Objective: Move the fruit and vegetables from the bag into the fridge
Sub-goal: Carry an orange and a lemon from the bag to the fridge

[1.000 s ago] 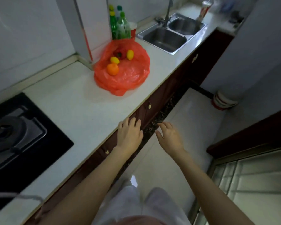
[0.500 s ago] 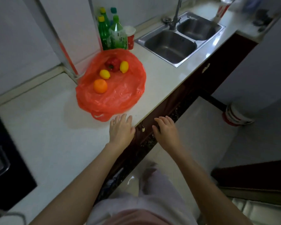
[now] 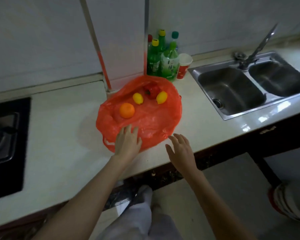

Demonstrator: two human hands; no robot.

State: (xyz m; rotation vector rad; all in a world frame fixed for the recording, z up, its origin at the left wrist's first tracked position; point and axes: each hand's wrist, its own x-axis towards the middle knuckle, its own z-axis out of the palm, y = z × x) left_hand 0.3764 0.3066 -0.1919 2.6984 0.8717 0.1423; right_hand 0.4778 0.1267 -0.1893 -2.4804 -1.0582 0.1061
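Observation:
A red plastic bag (image 3: 154, 122) lies spread flat on the pale counter (image 3: 59, 139). On it sit an orange (image 3: 126, 110), two lemons (image 3: 138, 98) (image 3: 161, 97) and a red pepper (image 3: 151, 90) at the far side. My left hand (image 3: 128, 141) is over the bag's near edge, fingers straight and holding nothing. My right hand (image 3: 180, 149) hovers over the counter just right of the bag, fingers spread, empty. No fridge is in view.
Green bottles (image 3: 163, 59) and a red-and-white cup (image 3: 184, 68) stand behind the bag against the wall. A double steel sink (image 3: 246, 90) with a tap lies to the right. A black gas hob (image 3: 5, 139) is at the left. A bucket (image 3: 291, 201) stands on the floor.
I have stepped toward the bag; both hands moved forward from the counter's front edge, the left now over the bag's near edge, the right beside it.

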